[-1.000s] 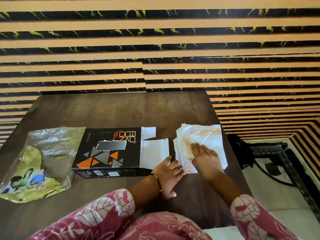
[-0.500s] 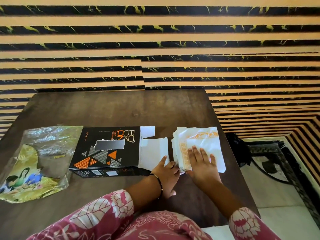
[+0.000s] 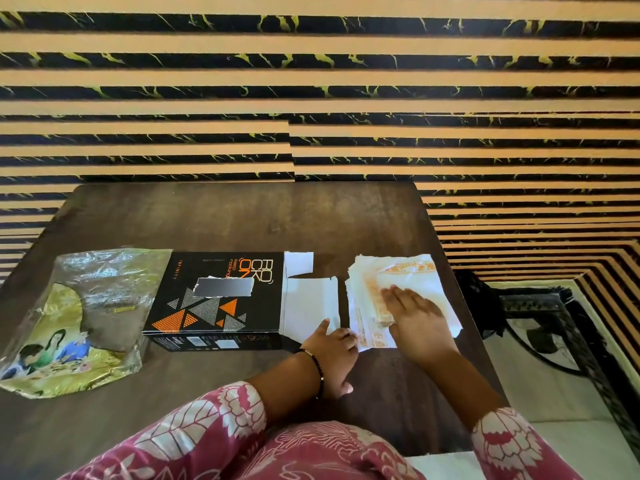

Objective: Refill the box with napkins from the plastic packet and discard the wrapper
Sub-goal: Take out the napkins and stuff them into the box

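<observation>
A dark brown counter [image 3: 214, 220] stands in front of a wall with orange and black stripes. A black box [image 3: 221, 299] with orange and gray triangles lies flat in the middle of the counter. Its white end flaps [image 3: 311, 303] hang open at the 3 o'clock side.

Just past the flaps, at 3 o'clock from the box, sits a pile of white napkins [image 3: 408, 271] with orange prints. The right hand [image 3: 415, 317] lies flat on top of the pile, its grip spread wide and pressing down, not closed on anything. The left hand [image 3: 332, 351] rests on the counter at the 7 o'clock corner of the pile. Its fingertips touch the napkin edge and the open flap, and its grip is loose, holding nothing.

The plastic packet [image 3: 79, 320] lies at 9 o'clock from the box, touching it. It is shiny, crumpled and looks flat.
</observation>
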Demonstrator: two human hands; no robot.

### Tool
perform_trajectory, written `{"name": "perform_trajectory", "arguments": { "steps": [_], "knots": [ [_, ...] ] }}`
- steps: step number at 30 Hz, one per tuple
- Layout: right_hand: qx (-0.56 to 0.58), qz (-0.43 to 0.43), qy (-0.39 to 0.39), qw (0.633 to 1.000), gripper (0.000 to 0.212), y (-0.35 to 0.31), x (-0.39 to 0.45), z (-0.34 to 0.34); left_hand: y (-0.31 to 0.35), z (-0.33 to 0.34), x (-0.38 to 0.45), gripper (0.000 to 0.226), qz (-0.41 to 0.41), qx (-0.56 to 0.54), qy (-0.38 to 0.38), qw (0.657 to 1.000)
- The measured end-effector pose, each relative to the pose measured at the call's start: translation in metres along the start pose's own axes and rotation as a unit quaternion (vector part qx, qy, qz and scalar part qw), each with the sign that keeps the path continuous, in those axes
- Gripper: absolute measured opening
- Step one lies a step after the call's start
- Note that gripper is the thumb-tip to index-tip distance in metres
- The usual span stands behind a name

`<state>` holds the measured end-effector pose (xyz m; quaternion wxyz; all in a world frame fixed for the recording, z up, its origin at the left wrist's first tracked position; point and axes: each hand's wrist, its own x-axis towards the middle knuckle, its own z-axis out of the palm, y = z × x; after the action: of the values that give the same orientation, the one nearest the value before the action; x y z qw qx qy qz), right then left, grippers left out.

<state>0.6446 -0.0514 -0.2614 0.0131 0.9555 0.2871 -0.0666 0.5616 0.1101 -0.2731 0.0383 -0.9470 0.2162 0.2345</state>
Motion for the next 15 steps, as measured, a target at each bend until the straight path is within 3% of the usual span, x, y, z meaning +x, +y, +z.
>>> {"name": "perform_trajectory", "arguments": {
  "steps": [5,10,15],
  "knots": [
    [-0.07,-0.001,-0.075,0.995,0.101,-0.011,-0.013,0.022,0.0,-0.004,-0.001,0.071,-0.006,-0.013,-0.005,1.0],
    [-0.069,0.013,-0.063,0.996,0.084,-0.011,-0.01,0.028,0.001,-0.004,-0.003,0.071,-0.005,-0.011,-0.013,1.0],
    [0.012,0.003,-0.082,0.997,0.066,-0.005,-0.006,0.008,0.001,-0.004,-0.005,0.073,-0.005,-0.017,-0.016,1.0]
  ]
}}
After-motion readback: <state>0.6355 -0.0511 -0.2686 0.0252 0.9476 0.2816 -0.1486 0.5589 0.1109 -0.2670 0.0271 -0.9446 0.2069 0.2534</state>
